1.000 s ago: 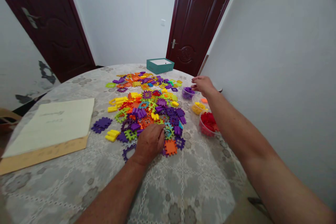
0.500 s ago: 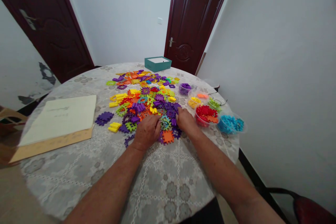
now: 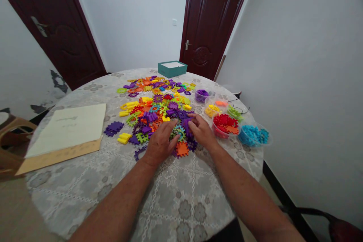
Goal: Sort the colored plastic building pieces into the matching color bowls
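Over at the far left, a brown stool (image 3: 18, 136) stands beside the round table (image 3: 159, 204), and here on the patterned cloth lies a pale sheet (image 3: 66, 126) on top of a brown board (image 3: 61, 155), faint marks across it. Next along, dark purple tiles (image 3: 114, 128) sit overlapped on their own, with a little group of yellow pieces (image 3: 124, 138) just beside the main pile (image 3: 153, 109). And what a pile: purple, green, orange, red and yellow plastic pieces heaped mid-table, a second scatter (image 3: 154, 86) spread behind it. Into the near side comes the left hand (image 3: 162, 140), palm down, thumb parted from the fingers, grip loose and unclosed. Beyond the heap, a teal box (image 3: 172, 71) sits near the table's far edge, while an orange square tile (image 3: 182, 149) lies right between the forearms. Now the right hand (image 3: 202, 130), at the pile's right side, fingertips at a purple piece (image 3: 186, 124); from this distance I can't tell whether it's pinched or merely touched. Then the tubs: purple pieces in the back tub (image 3: 200, 101), yellow and orange nearer, green ones (image 3: 235, 113) beside those, a full red tub (image 3: 219, 133), and furthest right, the blue tub (image 3: 268, 141).
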A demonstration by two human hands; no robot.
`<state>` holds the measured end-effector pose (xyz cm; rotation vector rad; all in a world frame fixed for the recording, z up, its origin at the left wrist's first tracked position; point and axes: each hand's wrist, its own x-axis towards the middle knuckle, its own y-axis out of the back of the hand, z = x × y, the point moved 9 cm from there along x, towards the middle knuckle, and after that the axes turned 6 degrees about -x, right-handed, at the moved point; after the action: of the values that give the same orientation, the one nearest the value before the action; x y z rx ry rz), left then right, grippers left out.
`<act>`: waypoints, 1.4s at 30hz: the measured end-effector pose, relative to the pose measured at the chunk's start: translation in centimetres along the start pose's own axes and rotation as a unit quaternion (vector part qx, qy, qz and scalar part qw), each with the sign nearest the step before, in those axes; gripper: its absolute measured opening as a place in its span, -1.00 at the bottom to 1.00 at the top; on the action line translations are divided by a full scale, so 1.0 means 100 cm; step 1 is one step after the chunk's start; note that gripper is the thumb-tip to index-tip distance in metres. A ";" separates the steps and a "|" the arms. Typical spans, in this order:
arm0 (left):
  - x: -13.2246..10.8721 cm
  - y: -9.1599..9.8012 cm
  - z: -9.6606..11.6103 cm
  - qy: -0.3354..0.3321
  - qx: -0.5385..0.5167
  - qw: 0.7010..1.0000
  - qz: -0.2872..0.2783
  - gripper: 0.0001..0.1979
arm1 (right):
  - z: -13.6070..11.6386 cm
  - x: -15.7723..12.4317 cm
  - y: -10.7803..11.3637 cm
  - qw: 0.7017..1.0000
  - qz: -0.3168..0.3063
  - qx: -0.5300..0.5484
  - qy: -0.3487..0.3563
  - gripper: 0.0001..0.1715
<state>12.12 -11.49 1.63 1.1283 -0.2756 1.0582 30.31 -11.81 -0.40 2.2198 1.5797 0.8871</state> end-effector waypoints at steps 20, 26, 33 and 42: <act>-0.001 0.003 -0.016 0.035 0.011 0.999 0.028 -0.54 | 0.021 0.021 -0.004 0.947 0.077 -0.311 0.008 -0.37; -0.001 0.002 -0.015 0.035 0.018 0.999 0.031 -0.51 | 0.050 0.032 -0.020 0.936 0.007 -0.350 -0.029 -0.41; -0.002 0.002 -0.021 0.036 0.003 0.999 0.040 -0.47 | 0.042 0.024 -0.012 0.938 -0.005 -0.347 -0.021 -0.54; -0.002 0.002 -0.023 0.039 -0.014 0.999 0.033 -0.47 | 0.026 0.009 -0.003 0.953 0.016 -0.303 0.026 -0.61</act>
<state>11.16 -9.66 0.54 1.0570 -0.2667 1.1499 31.89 -10.55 -2.28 1.7933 1.0870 1.2459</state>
